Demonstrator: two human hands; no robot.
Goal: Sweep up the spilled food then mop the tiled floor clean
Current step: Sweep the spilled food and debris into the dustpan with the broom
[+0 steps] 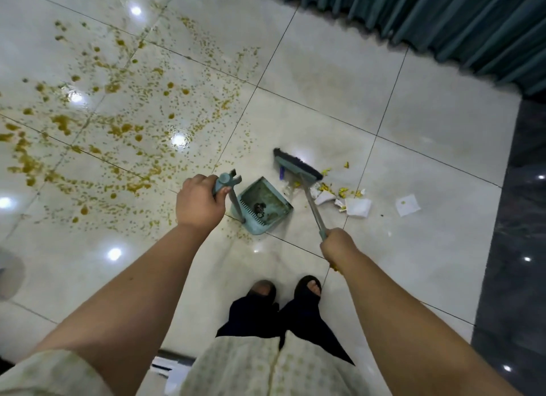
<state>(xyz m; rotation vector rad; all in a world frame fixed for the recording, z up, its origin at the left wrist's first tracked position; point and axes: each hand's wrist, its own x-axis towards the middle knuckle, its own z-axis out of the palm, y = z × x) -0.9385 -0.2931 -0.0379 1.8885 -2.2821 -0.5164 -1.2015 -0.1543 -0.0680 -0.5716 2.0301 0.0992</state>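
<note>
Fingers of your left hand [199,202] wrap the dustpan [266,208] handle; your right hand [336,245] clutches the broom [297,166]. Its fingertips are hidden.

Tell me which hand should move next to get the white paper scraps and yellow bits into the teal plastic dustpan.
Right. The right hand grips the teal long-handled broom, whose head sits beside the white paper scraps; the left hand holds the teal plastic dustpan by its handle.

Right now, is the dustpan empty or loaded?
Nearly empty. Only a small dark clump sits inside the dustpan, near its comb teeth. Paper scraps and yellow bits lie on the floor beside it, by the broom.
</note>
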